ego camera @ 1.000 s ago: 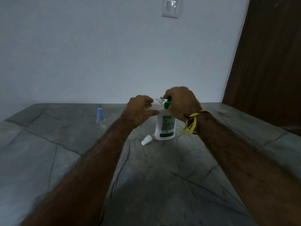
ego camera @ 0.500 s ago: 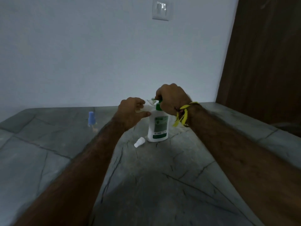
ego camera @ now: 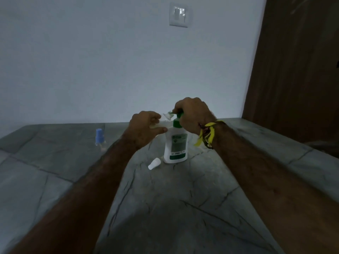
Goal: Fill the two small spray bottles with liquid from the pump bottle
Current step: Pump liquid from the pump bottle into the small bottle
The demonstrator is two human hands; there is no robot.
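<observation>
A white pump bottle (ego camera: 175,145) with a green label and green collar stands upright on the grey stone counter (ego camera: 55,171). My right hand (ego camera: 192,114) curls over its pump head, whose clear nozzle points left. My left hand (ego camera: 146,126) grips a small clear spray bottle (ego camera: 159,123) just under the nozzle; the bottle is mostly hidden by my fingers. A small white spray cap (ego camera: 154,163) lies on its side to the left of the pump bottle's base. A second small spray bottle with a blue cap (ego camera: 99,137) stands upright further left.
A white wall with a light switch (ego camera: 178,15) rises behind the counter. A dark wooden door or panel (ego camera: 297,70) stands at the right. Yellow threads are tied on my right wrist (ego camera: 208,134).
Both hands keep the same hold at the pump head and small bottle. The camera view has shifted slightly, so everything sits a little lower and more to the left.
</observation>
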